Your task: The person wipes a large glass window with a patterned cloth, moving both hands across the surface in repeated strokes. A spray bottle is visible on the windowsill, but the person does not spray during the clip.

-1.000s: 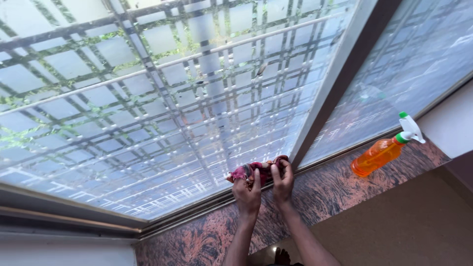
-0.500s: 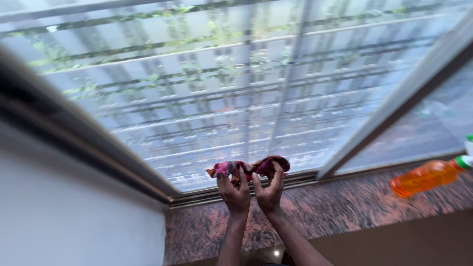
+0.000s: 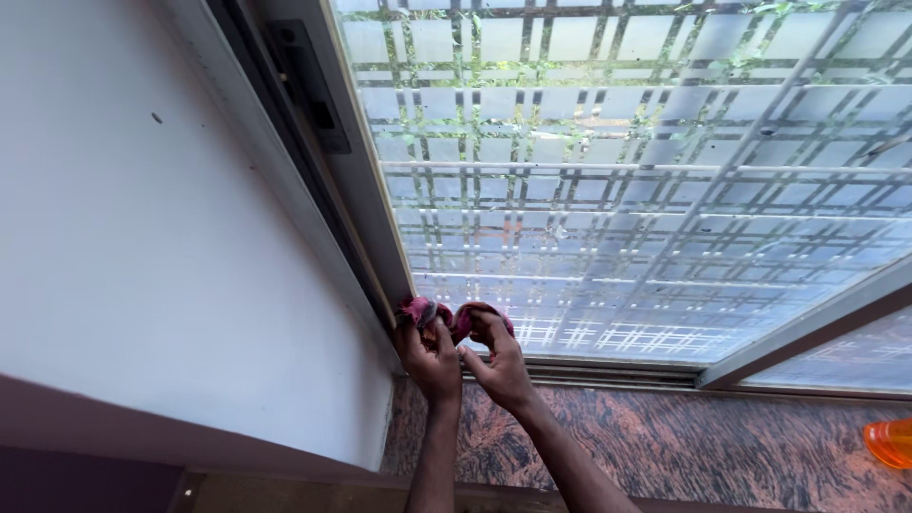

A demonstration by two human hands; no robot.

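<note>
Both my hands hold a bunched pink and red cloth (image 3: 467, 316) against the bottom left corner of a frosted window pane (image 3: 608, 218). My left hand (image 3: 430, 359) grips the cloth's left end, right at the white window frame (image 3: 366, 199). My right hand (image 3: 499, 361) grips the right end, fingers curled over it. The two hands are almost touching, just above the window's lower track (image 3: 589, 369).
A white wall (image 3: 142, 247) fills the left side. Under the window runs a red and black granite sill (image 3: 684, 446). An orange spray bottle (image 3: 890, 442) lies on the sill at the far right edge, mostly cut off. A grille shows behind the glass.
My hands have slid the cloth left along the bottom of the pane to its left corner. The view has swung left, so the wall is now in sight and the bottle is nearly out.
</note>
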